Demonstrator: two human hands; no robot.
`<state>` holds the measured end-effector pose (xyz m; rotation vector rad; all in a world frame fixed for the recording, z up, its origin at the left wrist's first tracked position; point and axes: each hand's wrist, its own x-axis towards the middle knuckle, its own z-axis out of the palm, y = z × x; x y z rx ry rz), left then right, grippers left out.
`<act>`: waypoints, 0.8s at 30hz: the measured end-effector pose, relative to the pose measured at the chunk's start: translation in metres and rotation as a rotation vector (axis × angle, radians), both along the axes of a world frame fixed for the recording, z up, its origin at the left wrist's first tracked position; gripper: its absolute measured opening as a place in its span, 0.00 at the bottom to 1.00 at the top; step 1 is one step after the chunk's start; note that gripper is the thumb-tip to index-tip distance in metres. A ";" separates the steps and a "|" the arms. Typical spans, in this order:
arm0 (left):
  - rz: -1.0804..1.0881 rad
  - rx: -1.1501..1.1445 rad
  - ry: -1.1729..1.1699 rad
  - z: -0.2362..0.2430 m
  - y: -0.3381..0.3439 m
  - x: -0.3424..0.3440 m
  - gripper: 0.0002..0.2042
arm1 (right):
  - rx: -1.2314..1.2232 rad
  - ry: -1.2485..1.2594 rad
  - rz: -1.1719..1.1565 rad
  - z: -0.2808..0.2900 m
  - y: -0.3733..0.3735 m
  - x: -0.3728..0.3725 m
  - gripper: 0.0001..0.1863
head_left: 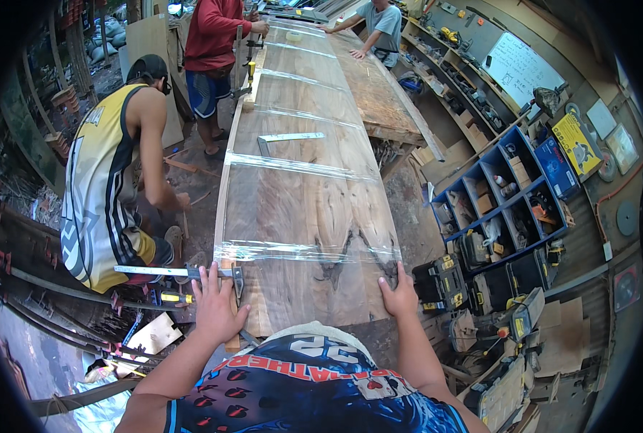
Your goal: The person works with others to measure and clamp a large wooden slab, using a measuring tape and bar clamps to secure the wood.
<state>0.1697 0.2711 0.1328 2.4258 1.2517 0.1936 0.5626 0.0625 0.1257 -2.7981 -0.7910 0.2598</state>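
A long wooden slab, wrapped across with several bands of clear plastic film, stretches away from me. My left hand lies at its near left corner, fingers spread, beside the jaw of a bar clamp. The clamp's bar reaches out to the left, and a yellow-and-black handle shows below it. My right hand rests on the slab's near right edge, its thumb on top and its fingers stretched forward. Farther up the slab lies a metal square.
A crouching person works at the left; a person in red and one in grey stand at the far end. A wooden bench adjoins the slab. Blue compartment shelving and tool cases stand at the right.
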 end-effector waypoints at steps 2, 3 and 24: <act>0.000 -0.001 -0.001 0.001 0.000 0.000 0.34 | 0.002 -0.004 0.001 -0.001 0.000 0.000 0.45; 0.000 -0.002 -0.001 0.001 0.000 0.000 0.34 | 0.003 0.004 -0.005 -0.001 0.000 0.000 0.46; -0.008 0.028 -0.028 -0.006 0.000 -0.002 0.34 | 0.017 0.016 -0.010 0.002 0.000 -0.001 0.45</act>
